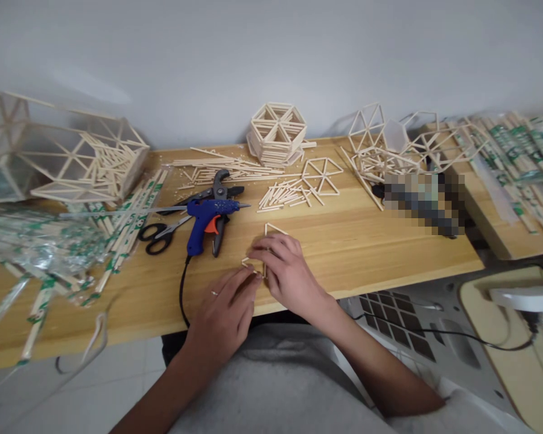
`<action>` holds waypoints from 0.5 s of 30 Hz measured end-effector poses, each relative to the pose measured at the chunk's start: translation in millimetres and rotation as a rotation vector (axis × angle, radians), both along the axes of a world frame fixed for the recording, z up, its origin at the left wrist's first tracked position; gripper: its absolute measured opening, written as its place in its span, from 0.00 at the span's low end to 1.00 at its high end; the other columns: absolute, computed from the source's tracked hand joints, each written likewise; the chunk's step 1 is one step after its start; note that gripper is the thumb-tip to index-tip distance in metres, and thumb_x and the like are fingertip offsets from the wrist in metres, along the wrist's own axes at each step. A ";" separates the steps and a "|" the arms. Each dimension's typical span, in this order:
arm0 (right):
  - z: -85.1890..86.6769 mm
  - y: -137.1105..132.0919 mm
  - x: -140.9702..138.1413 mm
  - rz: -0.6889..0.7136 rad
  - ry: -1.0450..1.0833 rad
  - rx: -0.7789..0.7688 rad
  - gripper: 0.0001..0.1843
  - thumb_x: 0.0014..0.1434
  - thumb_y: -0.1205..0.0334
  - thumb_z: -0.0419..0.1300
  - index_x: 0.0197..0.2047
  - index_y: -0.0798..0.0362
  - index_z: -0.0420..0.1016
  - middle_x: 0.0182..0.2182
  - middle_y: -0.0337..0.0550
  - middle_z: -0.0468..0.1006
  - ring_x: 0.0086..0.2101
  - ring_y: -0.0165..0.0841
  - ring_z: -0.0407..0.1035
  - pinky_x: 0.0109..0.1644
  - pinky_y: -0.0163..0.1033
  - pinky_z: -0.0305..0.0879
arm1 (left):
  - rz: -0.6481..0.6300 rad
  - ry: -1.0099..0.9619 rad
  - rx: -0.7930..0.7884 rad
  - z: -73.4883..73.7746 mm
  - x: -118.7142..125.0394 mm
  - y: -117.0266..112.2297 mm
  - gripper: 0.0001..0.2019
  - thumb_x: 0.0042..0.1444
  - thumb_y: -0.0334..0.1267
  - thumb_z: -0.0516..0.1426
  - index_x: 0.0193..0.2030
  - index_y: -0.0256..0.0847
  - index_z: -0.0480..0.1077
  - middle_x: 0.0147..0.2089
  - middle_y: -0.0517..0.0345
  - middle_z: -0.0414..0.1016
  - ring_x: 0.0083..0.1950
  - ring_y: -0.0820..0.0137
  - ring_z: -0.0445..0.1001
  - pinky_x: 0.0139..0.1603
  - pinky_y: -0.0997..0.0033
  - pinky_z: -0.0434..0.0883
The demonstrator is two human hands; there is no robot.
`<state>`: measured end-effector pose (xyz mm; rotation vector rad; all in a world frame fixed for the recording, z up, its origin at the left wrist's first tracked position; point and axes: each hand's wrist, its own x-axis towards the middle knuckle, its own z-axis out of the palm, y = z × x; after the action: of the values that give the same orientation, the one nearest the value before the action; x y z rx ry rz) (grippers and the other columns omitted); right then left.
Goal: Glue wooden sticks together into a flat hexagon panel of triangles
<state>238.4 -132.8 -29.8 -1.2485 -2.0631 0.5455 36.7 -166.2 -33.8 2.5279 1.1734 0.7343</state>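
Observation:
A small frame of thin wooden sticks (pixel 271 229) lies flat on the wooden table (pixel 366 241), near its front edge. My right hand (pixel 285 271) rests on top of it with the fingers curled and pressing the sticks down. My left hand (pixel 228 304), a ring on one finger, reaches in from below and pinches the frame's near left corner with its fingertips. A blue hot glue gun (pixel 206 217) lies just to the left of both hands, its nozzle pointing right.
Black scissors (pixel 160 235) and black cutters (pixel 217 193) lie by the glue gun. Loose sticks (pixel 283 196), a stack of hexagon frames (pixel 277 132), other stick frames (pixel 375 144) and a big stick structure (pixel 63 150) crowd the back. Wrapped chopsticks (pixel 49 247) sit left.

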 end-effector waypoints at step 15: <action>2.2 0.3 0.6 0.002 0.035 0.010 0.22 0.62 0.79 0.54 0.54 0.50 0.78 0.54 0.50 0.80 0.57 0.46 0.69 0.64 0.56 0.64 | 0.000 -0.070 -0.053 10.9 1.0 4.5 0.22 0.67 0.26 0.56 0.65 0.44 0.70 0.62 0.47 0.78 0.63 0.58 0.77 0.65 0.53 0.75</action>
<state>239.0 -132.5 -27.6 -1.2226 -2.0362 0.5529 37.7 -161.8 -22.9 2.4387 1.1550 0.7754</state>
